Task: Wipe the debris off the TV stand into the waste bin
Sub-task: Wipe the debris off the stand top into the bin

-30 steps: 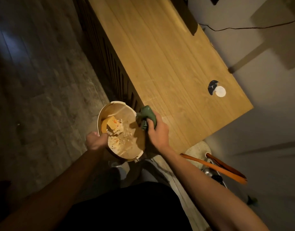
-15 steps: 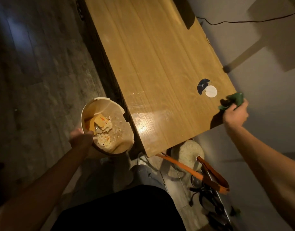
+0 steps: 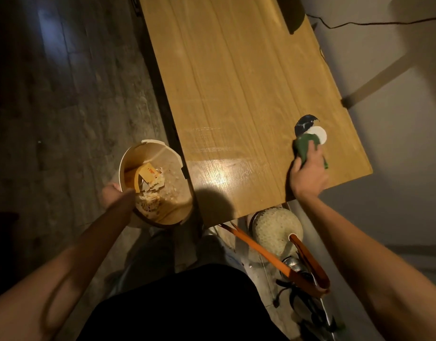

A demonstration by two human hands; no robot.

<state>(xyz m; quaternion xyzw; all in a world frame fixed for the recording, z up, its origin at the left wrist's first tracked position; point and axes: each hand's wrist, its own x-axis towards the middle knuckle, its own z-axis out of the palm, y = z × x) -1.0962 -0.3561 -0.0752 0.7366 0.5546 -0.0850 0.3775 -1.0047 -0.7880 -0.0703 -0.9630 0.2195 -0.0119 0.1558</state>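
TV stand (image 3: 236,94): long wooden top, glare patch at near end. Waste bin (image 3: 128,163): round, pale, just beside stand's L front edge, w/ paper scraps & crumbs inside. L hand (image 3: 111,195): fingers wrapped on bin's near rim. R hand (image 3: 308,175): on stand nr far R corner, fingers closed on green cloth (image 3: 304,146). Cloth touches white disc (image 3: 319,134) by dark cable hole (image 3: 304,123).

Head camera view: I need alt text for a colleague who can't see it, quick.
Seen from above, the right hand presses a green cloth on the wooden TV stand beside a white disc. The left hand holds a waste bin, with scraps inside, against the stand's front edge.
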